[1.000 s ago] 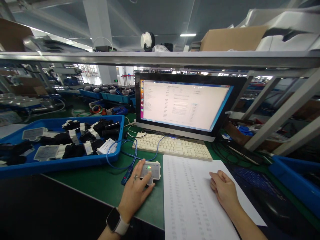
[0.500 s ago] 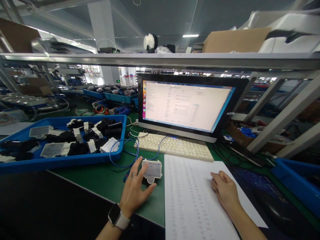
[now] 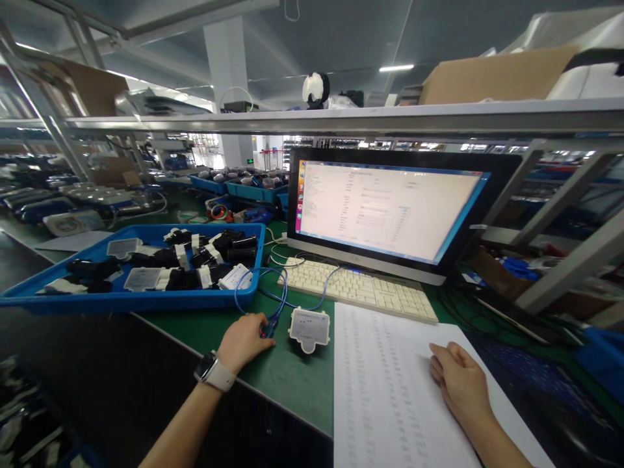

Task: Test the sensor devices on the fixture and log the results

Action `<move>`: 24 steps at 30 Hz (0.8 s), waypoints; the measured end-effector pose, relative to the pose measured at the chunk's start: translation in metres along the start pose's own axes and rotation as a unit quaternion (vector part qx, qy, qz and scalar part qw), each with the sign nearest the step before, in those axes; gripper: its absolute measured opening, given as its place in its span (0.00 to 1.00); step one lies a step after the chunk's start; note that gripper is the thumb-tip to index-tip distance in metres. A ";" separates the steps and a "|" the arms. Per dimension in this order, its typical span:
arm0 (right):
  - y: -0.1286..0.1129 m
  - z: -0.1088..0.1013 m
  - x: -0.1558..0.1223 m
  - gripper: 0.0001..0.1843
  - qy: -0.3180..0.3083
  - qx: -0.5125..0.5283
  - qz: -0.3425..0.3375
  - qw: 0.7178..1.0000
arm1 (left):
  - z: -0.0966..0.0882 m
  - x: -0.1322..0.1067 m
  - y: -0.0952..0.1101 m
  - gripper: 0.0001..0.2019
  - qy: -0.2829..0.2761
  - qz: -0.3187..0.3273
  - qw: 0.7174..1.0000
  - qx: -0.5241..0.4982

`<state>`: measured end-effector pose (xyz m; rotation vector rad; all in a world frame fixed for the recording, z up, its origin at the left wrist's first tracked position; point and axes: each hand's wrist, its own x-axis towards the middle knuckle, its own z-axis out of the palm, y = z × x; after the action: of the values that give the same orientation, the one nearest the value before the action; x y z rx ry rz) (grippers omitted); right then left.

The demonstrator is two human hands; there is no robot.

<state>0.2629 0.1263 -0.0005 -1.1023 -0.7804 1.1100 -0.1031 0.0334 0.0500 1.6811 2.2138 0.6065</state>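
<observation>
On green mat [image 3: 287, 390]: flat wht plastic box [image 3: 309, 327]

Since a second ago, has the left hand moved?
Yes: left hand slid left off the white device to the blue cable plug, judged against the keyboard.

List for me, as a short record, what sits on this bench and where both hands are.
Left hand: fingers at the plug end of the blue cable, beside the white device
Right hand: resting on the printed sheet
Behind: keyboard, lit monitor
Far left: blue tray of black and white parts
</observation>
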 end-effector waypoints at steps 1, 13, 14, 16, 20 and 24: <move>0.000 0.000 0.000 0.31 -0.001 0.001 0.000 1.000 | 0.000 0.002 0.001 0.11 -0.007 0.002 1.000 -0.001; 0.001 -0.001 0.000 0.31 -0.009 -0.012 -0.005 1.000 | -0.014 0.010 0.026 0.20 -0.010 0.084 0.950 -0.299; 0.000 0.000 -0.001 0.30 -0.008 -0.012 -0.005 1.000 | -0.011 0.011 0.029 0.20 0.001 0.091 0.943 -0.319; -0.001 0.001 -0.002 0.30 -0.007 -0.010 -0.006 1.000 | -0.005 0.013 0.036 0.20 0.019 0.108 0.932 -0.346; -0.002 0.003 -0.003 0.30 -0.006 -0.018 -0.016 1.000 | 0.007 0.018 0.041 0.16 0.043 0.141 0.922 -0.359; -0.003 0.003 -0.003 0.30 -0.013 -0.022 -0.020 0.999 | 0.018 0.020 0.037 0.14 0.049 0.157 0.921 -0.353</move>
<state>0.2599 0.1242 0.0032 -1.1068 -0.8474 1.0784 -0.0685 0.0641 0.0529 1.6079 1.4810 1.3939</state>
